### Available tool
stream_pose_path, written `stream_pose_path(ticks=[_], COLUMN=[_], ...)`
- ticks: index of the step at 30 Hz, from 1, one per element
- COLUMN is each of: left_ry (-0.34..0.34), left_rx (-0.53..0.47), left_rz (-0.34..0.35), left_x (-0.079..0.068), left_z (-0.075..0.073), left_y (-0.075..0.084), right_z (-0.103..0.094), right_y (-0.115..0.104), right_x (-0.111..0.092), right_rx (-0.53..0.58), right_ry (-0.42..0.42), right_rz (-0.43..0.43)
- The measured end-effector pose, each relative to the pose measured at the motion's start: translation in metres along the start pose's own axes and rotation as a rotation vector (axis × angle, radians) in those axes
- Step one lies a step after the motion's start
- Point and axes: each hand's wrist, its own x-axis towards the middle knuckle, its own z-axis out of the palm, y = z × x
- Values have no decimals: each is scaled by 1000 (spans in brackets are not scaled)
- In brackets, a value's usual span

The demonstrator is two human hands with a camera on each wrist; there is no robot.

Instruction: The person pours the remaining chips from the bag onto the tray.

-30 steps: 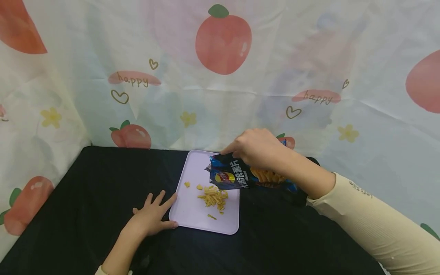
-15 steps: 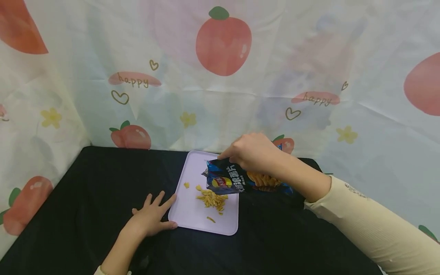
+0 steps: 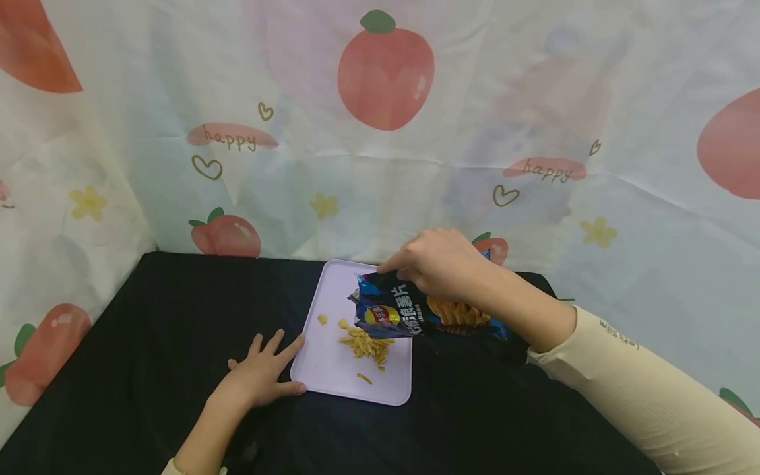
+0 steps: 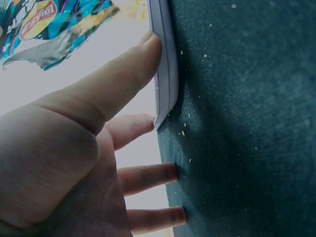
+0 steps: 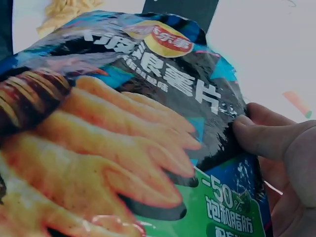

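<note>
A dark blue and black potato chip bag point(image 3: 388, 305) lies on its side in the air over the right part of a pale purple tray point(image 3: 320, 373). Its torn mouth points left. My right hand point(image 3: 442, 264) grips the bag along its upper edge; in the right wrist view the thumb point(image 5: 269, 136) presses on the printed front. Below the mouth, a heap of yellow chip pieces point(image 3: 369, 344) lies on the tray, with a few bits apart from it. My left hand point(image 3: 258, 376) is spread at the tray's left edge, its thumb point(image 4: 140, 59) on the rim.
Black cloth point(image 3: 196, 316) covers the table. Small pale crumbs point(image 4: 183, 132) dot it beside the tray in the left wrist view. A fruit-printed curtain point(image 3: 410, 191) hangs right behind the table's back edge.
My right hand and the bag have come slightly down and to the left over the tray, then stayed nearly still. My left hand keeps its place at the tray's edge.
</note>
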Motion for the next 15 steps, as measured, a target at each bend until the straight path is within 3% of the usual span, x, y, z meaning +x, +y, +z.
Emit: stream_pose_path(ticks=[15], left_ry=[-6], left_rx=[-3], left_rz=[-7], left_x=[2], left_z=[1], left_y=[0], right_z=[-1], right_y=[2], right_x=[-1], right_rx=[10], right_ry=[24], right_rz=[6])
